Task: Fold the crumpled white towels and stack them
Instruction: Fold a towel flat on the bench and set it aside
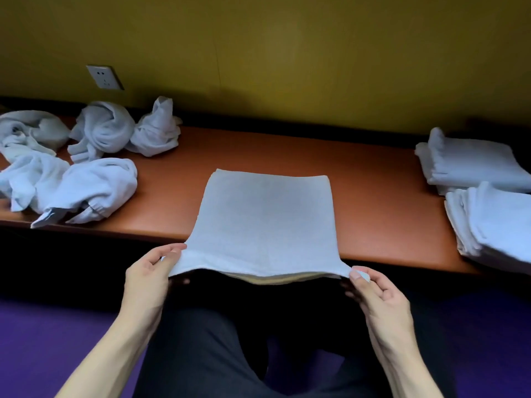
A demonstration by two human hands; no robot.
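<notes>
A white towel (265, 219), folded over flat, lies across the middle of the reddish-brown table (370, 182), its near edge pulled past the table's front edge. My left hand (149, 271) pinches the towel's near left corner. My right hand (376, 291) pinches the near right corner. Several crumpled white towels (83, 165) lie in a heap at the table's left end. Folded white towels sit at the right end in two stacks, a far stack (471, 165) and a near stack (494, 228).
A yellow-green wall runs behind the table, with a power socket (105, 77) at the left. My dark-trousered legs (230, 340) are below the table's front edge, over a purple floor (43, 340).
</notes>
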